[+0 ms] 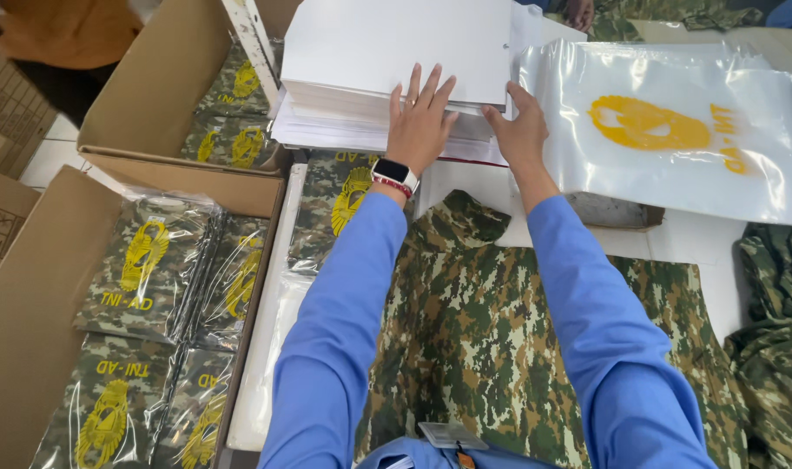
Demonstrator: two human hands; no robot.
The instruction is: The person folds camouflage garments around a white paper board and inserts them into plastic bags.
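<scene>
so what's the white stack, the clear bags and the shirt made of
White stack: looks like thin card or paper sheets, matte, with layered edges showing under the left hand and right hand. Clear bags: thin plastic film, glossy, glare and wrinkles, yellow print. Shirt: woven cloth, probably cotton blend, matte camouflage print, soft folds at the collar.

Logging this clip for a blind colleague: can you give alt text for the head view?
Both hands, left hand and right hand, rest on a stack of white sheets above a camouflage shirt spread flat. Clear printed bags lie to the right; cardboard boxes of bagged shirts sit left.
</scene>
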